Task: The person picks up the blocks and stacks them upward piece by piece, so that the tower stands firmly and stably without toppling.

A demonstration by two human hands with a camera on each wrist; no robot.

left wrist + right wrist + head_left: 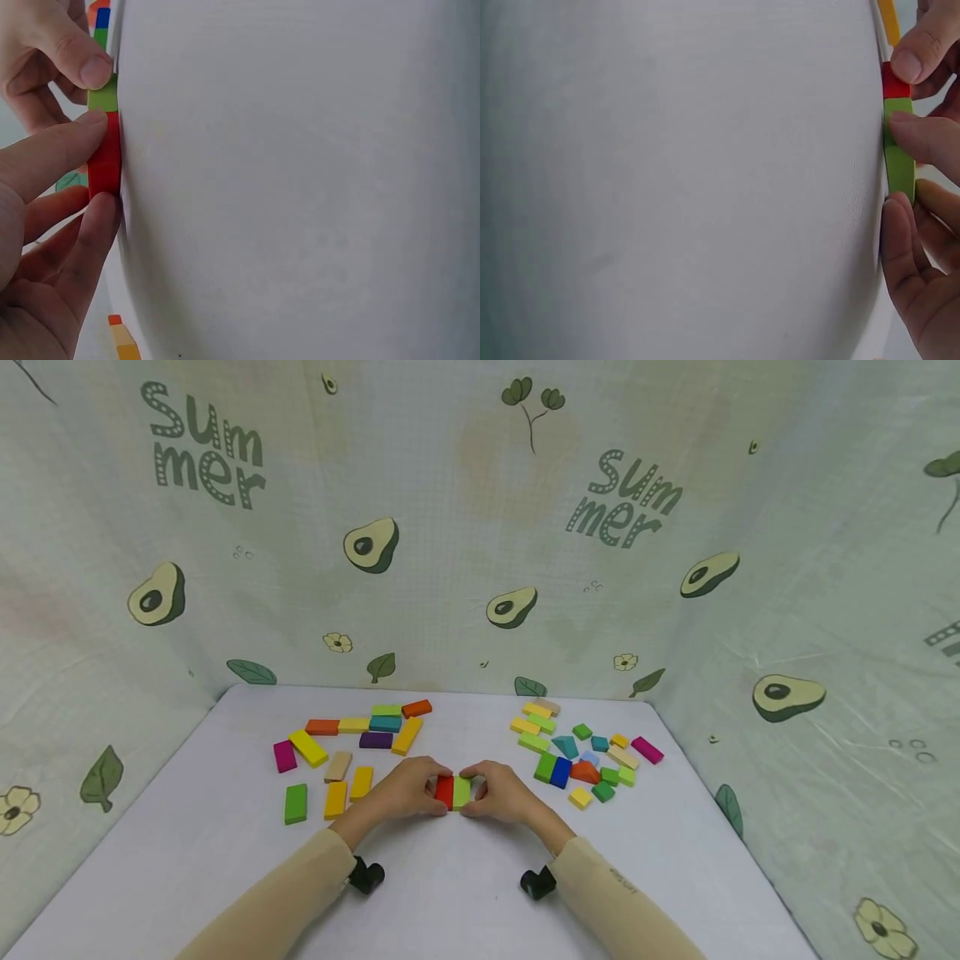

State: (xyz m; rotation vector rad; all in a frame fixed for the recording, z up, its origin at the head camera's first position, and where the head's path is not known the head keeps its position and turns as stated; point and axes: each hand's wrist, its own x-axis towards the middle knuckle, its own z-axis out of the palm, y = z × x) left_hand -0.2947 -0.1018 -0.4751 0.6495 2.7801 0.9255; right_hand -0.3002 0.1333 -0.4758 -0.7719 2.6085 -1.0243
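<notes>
In the middle of the white table, a red block (445,792) and a light green block (461,793) lie side by side, long edges together. My left hand (410,788) grips the red block from the left, thumb at the near end and fingers at the far end. From the right, my right hand (504,792) holds the light green block the same way. The left wrist view shows the red block (105,155) against the green one (103,95), both low on the table. In the right wrist view the thumb presses near the seam of the green block (900,161).
Left of the hands lie several loose blocks, among them a green one (296,803), a purple one (376,740) and a yellow one (308,747). A second group on the right includes a blue block (561,772) and an orange-red triangular one (585,772). Printed cloth (450,468) hangs behind.
</notes>
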